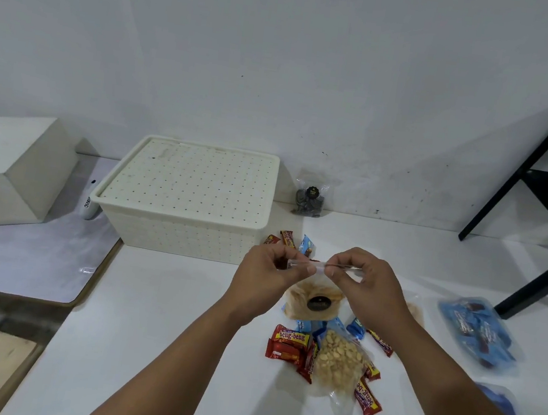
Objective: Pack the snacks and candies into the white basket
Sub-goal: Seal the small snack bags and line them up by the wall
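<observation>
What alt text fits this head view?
Left hand and right hand pinch the top of a clear bag of pale crackers above scattered red and blue wrapped snacks; the lidded white perforated plastic basket stands behind.

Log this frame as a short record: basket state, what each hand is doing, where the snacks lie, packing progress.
basket: white basket, lid on, at the back of the table
left hand: pinches the top edge of a clear chip bag
right hand: pinches the same edge
snacks: peanut bag, red bars and blue packs loose on the table
progress: no snacks seen packed; basket closed
</observation>
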